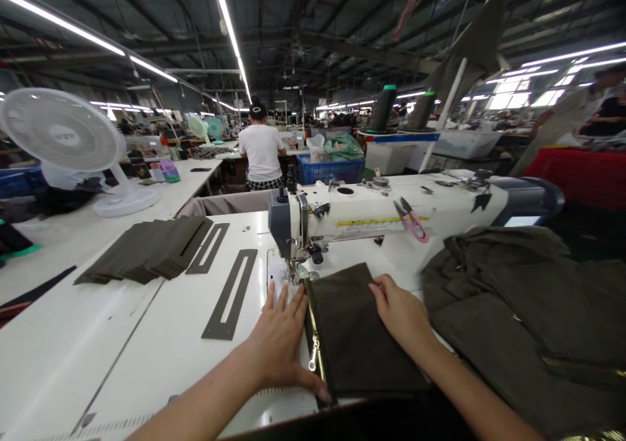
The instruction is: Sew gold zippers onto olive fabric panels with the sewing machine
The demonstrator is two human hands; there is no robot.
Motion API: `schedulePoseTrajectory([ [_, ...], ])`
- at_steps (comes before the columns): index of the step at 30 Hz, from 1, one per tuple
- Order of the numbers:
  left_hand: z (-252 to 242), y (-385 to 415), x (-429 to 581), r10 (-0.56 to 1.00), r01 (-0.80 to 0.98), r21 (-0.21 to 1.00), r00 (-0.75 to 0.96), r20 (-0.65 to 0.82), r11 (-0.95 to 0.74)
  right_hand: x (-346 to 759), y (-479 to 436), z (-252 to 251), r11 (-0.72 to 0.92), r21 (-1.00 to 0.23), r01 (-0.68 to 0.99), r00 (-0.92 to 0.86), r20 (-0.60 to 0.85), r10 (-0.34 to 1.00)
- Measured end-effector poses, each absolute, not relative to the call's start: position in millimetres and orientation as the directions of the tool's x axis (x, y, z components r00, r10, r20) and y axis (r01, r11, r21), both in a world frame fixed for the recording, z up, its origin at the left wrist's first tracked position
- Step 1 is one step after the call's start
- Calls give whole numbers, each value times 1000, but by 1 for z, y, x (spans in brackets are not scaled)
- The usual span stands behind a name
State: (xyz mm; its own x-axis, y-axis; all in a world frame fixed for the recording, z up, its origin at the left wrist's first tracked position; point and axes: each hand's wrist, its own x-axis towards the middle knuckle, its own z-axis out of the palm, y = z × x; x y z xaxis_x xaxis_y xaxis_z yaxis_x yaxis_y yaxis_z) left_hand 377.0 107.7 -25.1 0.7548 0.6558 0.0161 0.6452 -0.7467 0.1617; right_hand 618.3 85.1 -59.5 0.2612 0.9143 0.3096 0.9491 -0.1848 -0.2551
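Observation:
A dark olive fabric panel [366, 336] lies flat on the sewing machine's white bed, its upper left corner beside the presser foot [295, 273]. Along its left edge runs a gold zipper [314, 327] with a metal pull hanging near the middle. My left hand [281, 336] is spread out flat beside the zipper, fingertips close to the needle area and thumb at the panel's lower left corner. On the other side, my right hand [398, 307] pinches the panel's right edge between thumb and fingers.
Left of the machine lie loose slotted strips [229, 295] and a fanned stack of olive pieces [147, 248]. Olive fabric [518, 310] is heaped at right. Pink-handled thread snips [413, 219] rest against the machine arm [352, 209]. A white fan [63, 131] stands left; a person [261, 144] is ahead.

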Motion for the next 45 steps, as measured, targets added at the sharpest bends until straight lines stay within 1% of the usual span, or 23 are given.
schedulePoseTrajectory([
  [3,-25,109,378,656,650,151,754,-14,-744,613,71,-64,-183,-85,979,200,305,931],
  [6,-21,109,382,661,664,147,746,-75,-733,616,65,-59,-133,67,989,114,233,966],
  [7,-19,109,383,666,672,148,740,-94,-726,617,66,-55,-124,106,987,97,232,968],
  [9,-16,109,385,671,682,150,732,-120,-716,615,72,-44,-83,150,985,35,299,954],
  [10,-16,109,385,670,681,152,732,-123,-716,612,76,-40,-21,138,990,-28,349,937],
  [12,-16,111,385,662,672,157,740,-119,-724,601,87,-38,205,50,977,-207,420,883],
  [14,-17,113,385,654,663,164,749,-112,-731,588,97,-45,430,-62,901,-369,413,833],
  [15,-17,113,385,656,662,169,749,-96,-730,582,101,-51,484,-104,869,-413,388,824],
  [17,-18,115,385,670,667,177,741,-49,-724,574,105,-64,494,-138,858,-428,339,838],
  [19,-20,116,387,683,674,179,730,-15,-716,573,106,-72,462,-136,876,-403,317,859],
  [25,-27,119,386,678,667,167,735,12,-726,581,103,-73,385,-131,914,-332,305,892],
  [29,-25,95,384,678,659,196,734,45,-726,581,103,-73,373,-117,920,-326,296,898],
  [31,-21,73,380,640,611,242,766,60,-754,581,103,-73,404,-117,907,-350,325,879],
  [34,-15,50,362,502,455,329,862,71,-828,582,102,-75,544,-126,829,-472,364,803],
  [35,-14,49,353,519,467,330,850,87,-821,582,101,-76,583,-133,801,-506,370,779],
  [36,-15,50,342,588,535,309,802,109,-787,582,101,-77,606,-141,783,-523,377,764],
  [38,-16,58,319,782,750,223,601,166,-623,582,101,-79,609,-152,779,-518,392,760],
  [39,-18,61,308,843,827,174,507,181,-535,581,101,-79,602,-152,784,-508,401,762],
  [40,-19,61,299,869,864,132,462,175,-486,579,100,-78,599,-149,787,-502,411,761],
  [42,-22,56,289,872,874,81,463,158,-479,576,99,-77,598,-144,789,-490,440,752],
  [45,-29,41,285,796,800,46,585,157,-598,571,97,-74,616,-141,775,-490,480,727],
])
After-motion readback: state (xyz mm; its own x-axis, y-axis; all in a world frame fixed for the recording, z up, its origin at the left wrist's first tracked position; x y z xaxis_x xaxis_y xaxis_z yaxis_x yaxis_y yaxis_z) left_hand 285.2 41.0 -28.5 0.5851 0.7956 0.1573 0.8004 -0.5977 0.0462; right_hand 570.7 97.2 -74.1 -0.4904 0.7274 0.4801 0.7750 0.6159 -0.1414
